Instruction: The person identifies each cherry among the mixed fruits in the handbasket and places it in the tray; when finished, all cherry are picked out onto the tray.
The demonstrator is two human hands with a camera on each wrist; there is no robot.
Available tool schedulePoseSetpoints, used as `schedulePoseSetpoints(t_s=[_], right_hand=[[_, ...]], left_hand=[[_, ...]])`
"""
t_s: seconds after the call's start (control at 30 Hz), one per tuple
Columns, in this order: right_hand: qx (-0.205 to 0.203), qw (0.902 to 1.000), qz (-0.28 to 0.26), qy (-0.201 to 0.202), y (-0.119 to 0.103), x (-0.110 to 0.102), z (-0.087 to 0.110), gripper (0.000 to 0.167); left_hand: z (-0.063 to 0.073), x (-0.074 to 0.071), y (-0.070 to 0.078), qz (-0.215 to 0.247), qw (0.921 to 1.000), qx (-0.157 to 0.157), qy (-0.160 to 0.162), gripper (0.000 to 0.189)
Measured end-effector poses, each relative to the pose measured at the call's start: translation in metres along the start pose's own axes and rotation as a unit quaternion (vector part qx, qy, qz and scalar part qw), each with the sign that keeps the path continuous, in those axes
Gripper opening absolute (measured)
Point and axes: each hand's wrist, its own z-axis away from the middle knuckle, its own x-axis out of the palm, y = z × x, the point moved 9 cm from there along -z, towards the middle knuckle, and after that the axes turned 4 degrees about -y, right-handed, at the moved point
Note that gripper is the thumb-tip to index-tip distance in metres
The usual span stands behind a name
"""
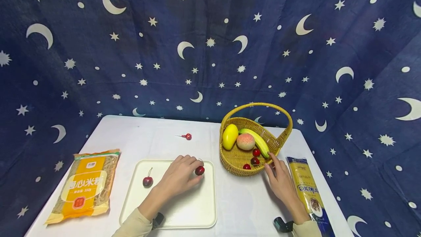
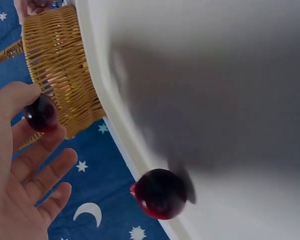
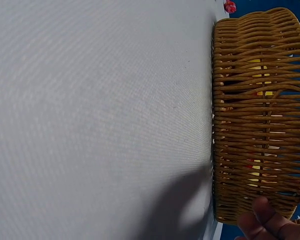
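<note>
My left hand (image 1: pixel 179 176) pinches a dark red cherry (image 2: pixel 41 114) between thumb and fingers, over the cream tray (image 1: pixel 184 215). Another cherry (image 2: pixel 161 194) sits below the hand in the left wrist view. At the tray's left side lies a cherry (image 1: pixel 148 182) with its stem up. My right hand (image 1: pixel 283 184) holds the front right rim of the wicker basket (image 1: pixel 230 165), thumb outside and fingers over the edge. Inside the basket are a yellow mango (image 1: pixel 230 137), a peach (image 1: pixel 245 142), a banana (image 1: pixel 258 142) and three cherries (image 1: pixel 254 161).
A wrapped red lollipop (image 1: pixel 188 136) lies behind the tray. An orange bag of rice noodles (image 1: pixel 82 185) is at the left. A long yellow and blue packet (image 1: pixel 307 189) lies beside my right forearm. Behind the white table (image 1: pixel 243 200) hangs a blue star-patterned curtain (image 1: pixel 210 61).
</note>
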Motion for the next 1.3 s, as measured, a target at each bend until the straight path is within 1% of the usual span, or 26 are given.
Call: schedulePoseSetpoints(t_s=[0.1, 0.37, 0.6, 0.67, 0.87, 1.07, 1.2, 1.3], right_hand=[[0.002, 1.0000, 0.001, 0.000, 0.000, 0.000, 0.000, 0.052], [0.007, 1.0000, 0.005, -0.002, 0.001, 0.000, 0.001, 0.053], [0.004, 1.0000, 0.000, 0.001, 0.001, 0.000, 0.001, 0.052], [0.005, 1.0000, 0.000, 0.001, 0.001, 0.000, 0.000, 0.052], [0.006, 1.0000, 0.002, 0.000, 0.002, 0.000, 0.001, 0.053], [0.006, 1.0000, 0.001, 0.004, 0.002, 0.000, 0.001, 0.052], [0.009, 1.0000, 0.004, 0.000, 0.001, 0.000, 0.001, 0.053], [0.008, 1.0000, 0.005, -0.003, 0.000, 0.000, 0.002, 0.053]], left_hand=[[0.002, 0.005, -0.005, -0.008, 0.9999, -0.007, -0.002, 0.030], [0.007, 0.018, -0.012, -0.017, 0.9991, -0.027, -0.026, 0.027], [0.012, 0.035, -0.016, -0.024, 0.9956, -0.048, -0.077, 0.024], [0.012, 0.038, -0.016, -0.029, 0.9949, -0.049, -0.084, 0.024], [0.010, 0.038, -0.016, -0.036, 0.9938, -0.050, -0.093, 0.027], [0.011, 0.036, -0.019, -0.045, 0.9927, -0.062, -0.094, 0.040], [0.009, 0.033, -0.020, -0.058, 0.9922, -0.071, -0.084, 0.048], [0.003, 0.027, -0.016, -0.074, 0.9928, -0.067, -0.066, 0.049]])
